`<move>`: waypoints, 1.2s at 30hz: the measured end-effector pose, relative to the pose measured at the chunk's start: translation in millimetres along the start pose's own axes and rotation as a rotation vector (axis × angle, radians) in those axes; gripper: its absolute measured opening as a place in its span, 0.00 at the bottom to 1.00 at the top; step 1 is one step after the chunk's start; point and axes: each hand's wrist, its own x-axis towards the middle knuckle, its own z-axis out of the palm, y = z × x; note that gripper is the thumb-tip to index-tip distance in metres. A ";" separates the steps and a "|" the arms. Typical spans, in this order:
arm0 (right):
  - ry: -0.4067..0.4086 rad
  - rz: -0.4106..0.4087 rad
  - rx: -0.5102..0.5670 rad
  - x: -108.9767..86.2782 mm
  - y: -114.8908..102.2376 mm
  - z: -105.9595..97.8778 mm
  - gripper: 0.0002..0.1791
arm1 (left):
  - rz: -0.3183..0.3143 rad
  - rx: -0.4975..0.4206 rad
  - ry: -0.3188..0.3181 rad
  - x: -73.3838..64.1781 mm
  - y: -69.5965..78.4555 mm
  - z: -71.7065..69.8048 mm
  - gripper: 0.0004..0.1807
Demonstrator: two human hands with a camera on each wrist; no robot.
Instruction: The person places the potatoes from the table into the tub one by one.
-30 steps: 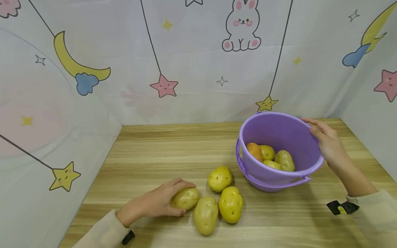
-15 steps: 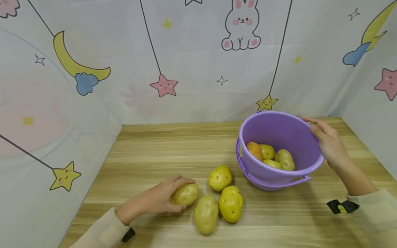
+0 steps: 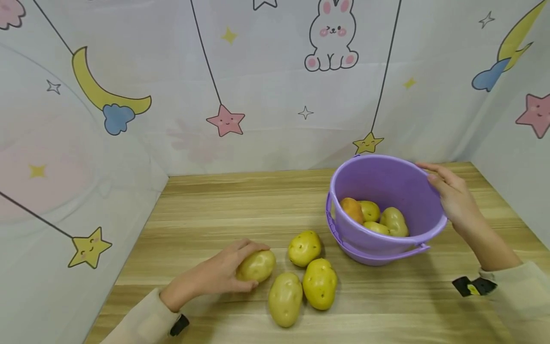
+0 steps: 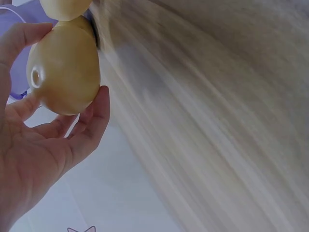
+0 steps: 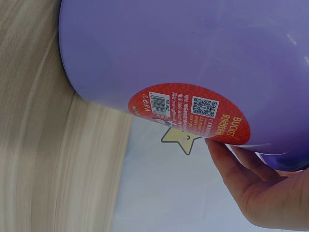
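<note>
My left hand point(image 3: 223, 270) grips a pale potato point(image 3: 259, 266), thumb on the near side and fingers over the far side. The left wrist view shows the thumb and fingertips curled round that potato point(image 4: 65, 67). Just right of it lie another pale potato point(image 3: 285, 300) and two yellower ones, a rear potato point(image 3: 304, 248) and a front potato point(image 3: 320, 284). My right hand point(image 3: 457, 196) holds the rim of a purple bucket point(image 3: 388, 246), which leans toward me. Inside sit several potatoes point(image 3: 394, 221) and an orange-brown rounded item point(image 3: 352, 210).
The bucket's handle point(image 3: 410, 254) hangs down at its front. A red oval label point(image 5: 193, 113) is on its outer side. Everything stands on a wood-grain table point(image 3: 223, 200), with a white patterned curtain point(image 3: 266, 143) behind and at both sides.
The left hand has raised the pale potato slightly. The right hand and the tilted bucket hold their place, and the other potatoes have not moved.
</note>
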 end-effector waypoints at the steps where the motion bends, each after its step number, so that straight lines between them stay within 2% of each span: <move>1: 0.000 -0.002 -0.007 -0.1 -0.1 -0.1 0.22 | 0.003 0.002 0.002 0.5 0.6 -0.6 0.39; 8: 0.000 -0.006 0.021 -0.2 -1.8 -0.7 0.21 | 0.013 0.025 0.014 6.2 5.1 -5.1 0.40; 16: -0.004 -0.001 0.027 -0.4 -1.5 -1.0 0.21 | 0.083 0.034 0.049 15.3 10.1 -12.0 0.40; 26: -0.005 0.004 -0.002 -0.9 -0.9 0.2 0.23 | 0.143 0.052 0.040 25.6 18.2 -22.5 0.39; 36: -0.005 0.000 0.012 0.3 -0.8 0.4 0.22 | 0.170 0.062 0.051 37.6 28.0 -37.6 0.40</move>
